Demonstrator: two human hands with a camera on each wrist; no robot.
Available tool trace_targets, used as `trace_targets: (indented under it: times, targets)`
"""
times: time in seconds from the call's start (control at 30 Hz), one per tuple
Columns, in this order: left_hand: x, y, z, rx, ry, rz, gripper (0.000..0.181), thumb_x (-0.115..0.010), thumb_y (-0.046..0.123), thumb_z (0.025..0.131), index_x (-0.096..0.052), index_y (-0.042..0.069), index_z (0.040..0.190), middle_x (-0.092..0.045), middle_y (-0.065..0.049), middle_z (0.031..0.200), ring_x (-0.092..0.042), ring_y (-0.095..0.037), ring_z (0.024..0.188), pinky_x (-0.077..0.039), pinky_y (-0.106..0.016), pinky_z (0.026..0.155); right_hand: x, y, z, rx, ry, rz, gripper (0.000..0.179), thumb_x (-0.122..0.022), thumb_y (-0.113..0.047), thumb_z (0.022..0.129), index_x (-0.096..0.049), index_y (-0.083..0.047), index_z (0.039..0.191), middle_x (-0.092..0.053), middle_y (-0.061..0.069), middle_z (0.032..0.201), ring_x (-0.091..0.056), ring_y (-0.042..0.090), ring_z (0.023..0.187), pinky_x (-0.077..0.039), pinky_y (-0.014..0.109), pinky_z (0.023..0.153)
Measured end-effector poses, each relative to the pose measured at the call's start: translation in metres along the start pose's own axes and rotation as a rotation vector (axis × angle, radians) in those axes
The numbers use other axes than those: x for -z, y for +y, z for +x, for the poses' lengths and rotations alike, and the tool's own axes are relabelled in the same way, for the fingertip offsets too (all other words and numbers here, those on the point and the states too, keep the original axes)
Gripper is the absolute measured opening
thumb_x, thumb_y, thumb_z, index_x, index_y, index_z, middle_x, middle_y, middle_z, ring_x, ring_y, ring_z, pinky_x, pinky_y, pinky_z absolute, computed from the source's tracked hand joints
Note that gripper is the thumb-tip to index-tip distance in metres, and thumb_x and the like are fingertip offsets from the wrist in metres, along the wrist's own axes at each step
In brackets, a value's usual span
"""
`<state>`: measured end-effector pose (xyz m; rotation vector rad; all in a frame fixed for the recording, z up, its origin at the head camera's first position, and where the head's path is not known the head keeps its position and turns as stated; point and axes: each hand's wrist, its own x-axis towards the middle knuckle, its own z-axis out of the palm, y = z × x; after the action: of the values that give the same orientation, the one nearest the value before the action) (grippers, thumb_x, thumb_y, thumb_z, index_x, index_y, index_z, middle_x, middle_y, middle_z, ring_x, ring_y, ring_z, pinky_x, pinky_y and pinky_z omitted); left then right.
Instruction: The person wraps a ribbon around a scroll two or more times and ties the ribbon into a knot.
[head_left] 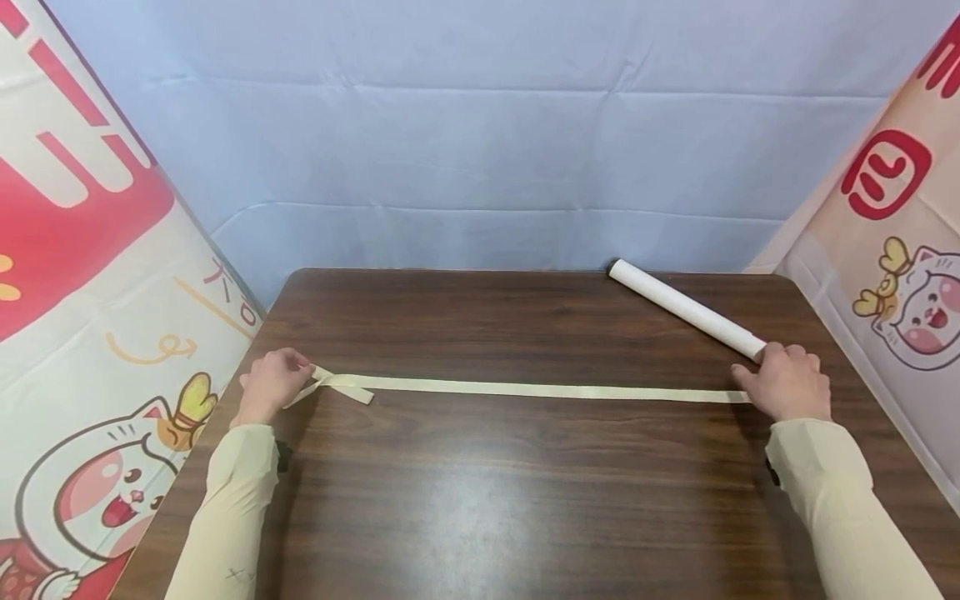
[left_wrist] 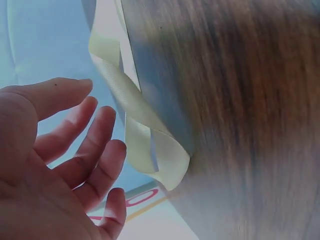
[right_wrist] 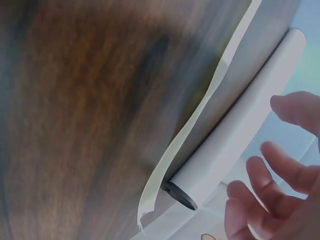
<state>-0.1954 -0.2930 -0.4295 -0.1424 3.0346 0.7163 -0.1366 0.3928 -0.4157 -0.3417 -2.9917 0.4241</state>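
A cream ribbon (head_left: 517,389) stretches almost straight across the dark wooden table. Its left end twists and crosses over itself, and this loop (left_wrist: 172,162) shows up close in the left wrist view. My left hand (head_left: 272,383) is beside that twisted end; in the left wrist view its loosely bent fingers (left_wrist: 102,132) stand apart from the ribbon. Over the ribbon's right end is my right hand (head_left: 787,385), near a white tube (head_left: 686,308) with dark ends. The right wrist view shows its thumb and fingers (right_wrist: 260,175) spread, holding nothing. There the ribbon's frayed end (right_wrist: 146,210) lies beside the tube.
The brown tabletop (head_left: 480,492) has rounded far corners. Behind it hangs a pale blue cloth (head_left: 480,142). Printed cartoon panels stand at the left (head_left: 97,275) and right (head_left: 900,250), close to the table's sides.
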Motion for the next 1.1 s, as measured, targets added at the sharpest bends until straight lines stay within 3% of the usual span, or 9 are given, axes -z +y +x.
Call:
trace_targets:
  times: [0.13,0.37,0.6,0.8,1.1]
  targets:
    - [0.002,0.001,-0.003,-0.009,0.035,-0.012,0.027,-0.053,0.026,0.092,-0.066,0.003,0.098,-0.068,-0.023,0.104,-0.057,-0.045,0.099,-0.031,-0.061,0.080,0.002,0.004,0.006,-0.010,0.013,0.033,0.051,-0.058,-0.026,0.091,-0.046,0.015,0.117,-0.042,0.039,0.108,-0.037,0.057,0.098,-0.034,0.065,0.073]
    - [0.003,0.005,-0.007,-0.029,0.082,-0.031,0.025,-0.054,0.025,0.093,-0.066,0.004,0.096,-0.070,-0.021,0.099,-0.058,-0.045,0.100,-0.030,-0.061,0.082,0.001,0.015,0.021,-0.017,0.012,0.049,0.056,-0.058,-0.021,0.086,-0.040,0.016,0.124,-0.039,0.040,0.112,-0.035,0.060,0.102,-0.032,0.068,0.075]
    - [0.001,0.008,-0.009,-0.026,0.068,-0.036,0.026,-0.053,0.026,0.094,-0.066,0.004,0.098,-0.069,-0.020,0.098,-0.057,-0.045,0.102,-0.030,-0.060,0.083,-0.002,0.029,0.036,-0.045,-0.087,0.004,0.060,-0.057,-0.021,0.087,-0.033,0.021,0.124,-0.035,0.044,0.115,-0.033,0.063,0.103,-0.032,0.070,0.076]
    - [-0.001,0.007,-0.011,-0.028,0.070,-0.033,0.026,-0.053,0.026,0.095,-0.066,0.004,0.098,-0.069,-0.022,0.103,-0.057,-0.046,0.101,-0.030,-0.060,0.082,-0.008,0.039,0.040,-0.063,-0.193,0.008,0.067,-0.054,-0.019,0.089,-0.025,0.021,0.133,-0.030,0.046,0.124,-0.029,0.065,0.110,-0.028,0.073,0.080]
    - [0.000,0.009,-0.011,-0.029,0.075,-0.035,0.026,-0.053,0.026,0.094,-0.066,0.004,0.096,-0.069,-0.021,0.099,-0.059,-0.044,0.096,-0.030,-0.058,0.081,-0.013,0.037,0.037,-0.051,-0.198,0.024,0.059,-0.052,-0.014,0.087,-0.026,0.018,0.129,-0.029,0.045,0.119,-0.029,0.065,0.107,-0.025,0.076,0.078]
